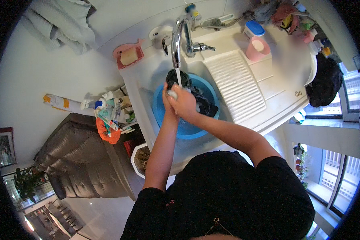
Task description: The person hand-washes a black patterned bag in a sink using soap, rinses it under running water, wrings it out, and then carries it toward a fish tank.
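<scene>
Water runs from a chrome gooseneck faucet [175, 45] onto a wet black cloth [175, 77]. My left hand [167, 100] and my right hand [185, 103] press together around its lower part, over a blue plastic basin [156, 120]. White matter, suds or soap, shows between the hands; which one I cannot tell. My right hand lies on top and partly covers the left one. More dark cloth [209, 108] lies wet in the basin, which holds water and stands in a white sink [138, 102].
Right of the basin is a ribbed washboard [235, 84]. A pink cup [258, 49] and a blue-lidded container [254, 29] stand on the counter. A pink soap dish [130, 57] sits at the back left corner. Bottles and tubes [114, 108] crowd a rack beside a brown leather sofa [87, 159].
</scene>
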`<action>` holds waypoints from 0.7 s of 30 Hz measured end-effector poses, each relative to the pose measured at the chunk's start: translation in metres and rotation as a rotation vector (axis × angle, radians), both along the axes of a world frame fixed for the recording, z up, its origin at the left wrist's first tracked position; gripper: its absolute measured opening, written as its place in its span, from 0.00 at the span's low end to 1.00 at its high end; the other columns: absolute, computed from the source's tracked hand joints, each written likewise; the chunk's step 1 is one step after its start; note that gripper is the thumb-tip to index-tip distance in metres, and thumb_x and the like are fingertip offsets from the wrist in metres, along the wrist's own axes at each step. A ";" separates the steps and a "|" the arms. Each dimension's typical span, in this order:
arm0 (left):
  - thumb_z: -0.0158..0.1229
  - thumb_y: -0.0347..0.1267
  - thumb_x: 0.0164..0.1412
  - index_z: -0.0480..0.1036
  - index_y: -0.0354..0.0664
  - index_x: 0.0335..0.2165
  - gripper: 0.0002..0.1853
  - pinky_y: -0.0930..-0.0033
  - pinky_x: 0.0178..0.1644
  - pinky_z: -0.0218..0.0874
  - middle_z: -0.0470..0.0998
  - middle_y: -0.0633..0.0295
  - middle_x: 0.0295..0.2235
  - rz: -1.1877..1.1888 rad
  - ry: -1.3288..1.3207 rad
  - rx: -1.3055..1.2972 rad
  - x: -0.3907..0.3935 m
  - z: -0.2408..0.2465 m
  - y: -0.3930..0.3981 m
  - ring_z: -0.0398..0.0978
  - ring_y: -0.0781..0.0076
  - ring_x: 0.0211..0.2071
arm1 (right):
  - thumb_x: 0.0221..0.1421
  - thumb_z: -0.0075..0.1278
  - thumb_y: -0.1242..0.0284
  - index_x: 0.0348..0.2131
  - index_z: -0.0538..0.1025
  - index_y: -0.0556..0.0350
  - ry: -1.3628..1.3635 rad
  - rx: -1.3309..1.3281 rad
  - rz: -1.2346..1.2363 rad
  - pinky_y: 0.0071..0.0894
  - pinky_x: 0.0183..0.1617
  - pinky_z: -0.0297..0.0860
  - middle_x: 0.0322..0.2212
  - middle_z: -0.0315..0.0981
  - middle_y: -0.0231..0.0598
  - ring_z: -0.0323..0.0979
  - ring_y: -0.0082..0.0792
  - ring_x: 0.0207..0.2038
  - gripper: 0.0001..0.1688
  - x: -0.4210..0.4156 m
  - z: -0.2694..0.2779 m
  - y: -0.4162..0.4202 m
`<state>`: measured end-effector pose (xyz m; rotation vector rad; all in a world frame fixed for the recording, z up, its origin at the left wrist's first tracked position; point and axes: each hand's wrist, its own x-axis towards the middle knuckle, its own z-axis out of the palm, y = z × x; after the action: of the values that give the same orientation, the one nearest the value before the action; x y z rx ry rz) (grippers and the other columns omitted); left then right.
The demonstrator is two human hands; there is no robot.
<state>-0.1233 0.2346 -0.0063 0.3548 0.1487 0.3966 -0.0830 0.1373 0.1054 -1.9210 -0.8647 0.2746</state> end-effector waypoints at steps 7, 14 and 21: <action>0.45 0.38 0.68 0.64 0.39 0.54 0.21 0.56 0.53 0.64 0.71 0.55 0.50 0.306 0.370 0.046 0.029 0.044 -0.034 0.71 0.59 0.49 | 0.51 0.56 0.52 0.29 0.77 0.53 -0.061 0.062 -0.124 0.46 0.33 0.68 0.27 0.76 0.50 0.73 0.55 0.32 0.22 0.071 -0.029 0.011; 0.52 0.33 0.65 0.59 0.39 0.58 0.25 0.57 0.52 0.66 0.69 0.54 0.52 0.631 0.385 0.355 -0.010 0.119 0.006 0.71 0.59 0.50 | 0.37 0.69 0.63 0.42 0.74 0.53 0.164 0.080 0.221 0.35 0.45 0.68 0.39 0.74 0.46 0.73 0.40 0.41 0.31 0.089 0.012 -0.048; 0.54 0.29 0.63 0.57 0.41 0.59 0.28 0.54 0.55 0.64 0.70 0.56 0.52 0.506 0.311 0.315 -0.010 0.165 -0.012 0.70 0.58 0.51 | 0.35 0.70 0.62 0.39 0.79 0.51 -0.082 -0.288 0.436 0.43 0.51 0.67 0.42 0.72 0.47 0.70 0.49 0.47 0.29 0.110 -0.046 -0.065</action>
<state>-0.1333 0.2223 0.1589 0.6931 0.4886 0.8690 0.0273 0.0728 0.0594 -1.9977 -1.3590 0.6111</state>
